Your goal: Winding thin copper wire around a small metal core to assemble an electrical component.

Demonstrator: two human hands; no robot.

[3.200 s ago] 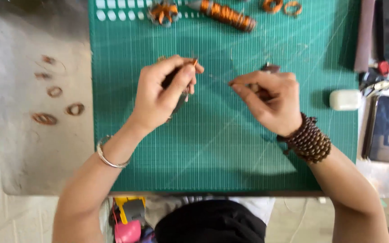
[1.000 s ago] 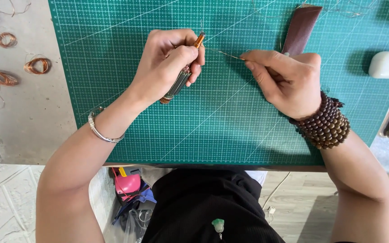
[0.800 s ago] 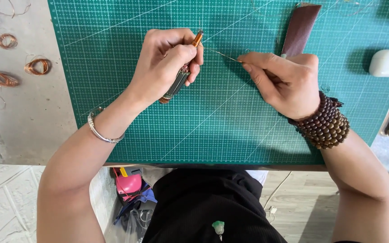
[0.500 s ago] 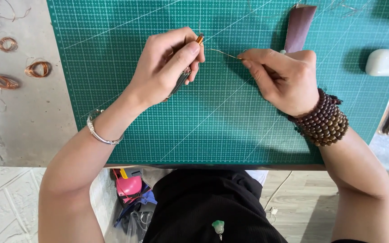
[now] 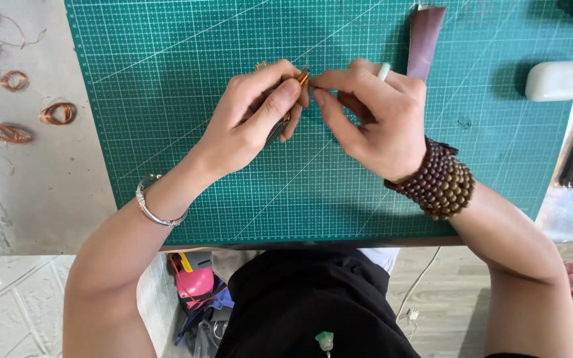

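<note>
Head view: green mat (image 5: 187, 59) fills the table. Left hand (image 5: 250, 122) is clenched on a small tool (image 5: 302, 78); right hand (image 5: 373, 113) pinches at its tip, mid-mat. The wire, too thin to see, could slip from that pinch, I'd say.
</note>
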